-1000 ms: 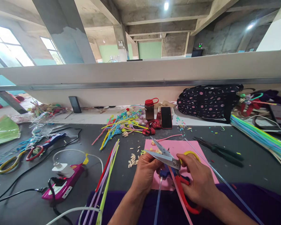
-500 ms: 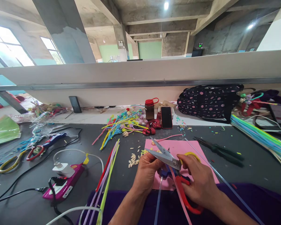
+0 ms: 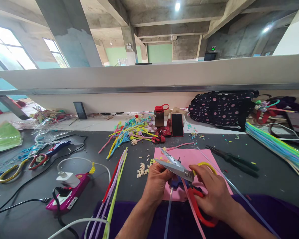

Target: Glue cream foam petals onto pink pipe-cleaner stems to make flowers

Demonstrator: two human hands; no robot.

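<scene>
As scissors (image 3: 175, 168) gape in the right grip (image 3: 213, 189), the left grip (image 3: 154, 182) flanks them.

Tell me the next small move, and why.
I'd probably ease the left hand slightly clear before closing the scissors: the right hand holds them with blades open, and the left fingers appear very close to a blade.

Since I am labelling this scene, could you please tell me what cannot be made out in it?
Head view: whatever the left hand may be pinching, hidden by its fingers and the scissors.
Head view: the near end of the pink strip, cut off by the bottom edge.
Head view: the screen content of the far-right phone, too small and blurred.
Head view: the contents of the bag, hidden by its fabric.
</scene>
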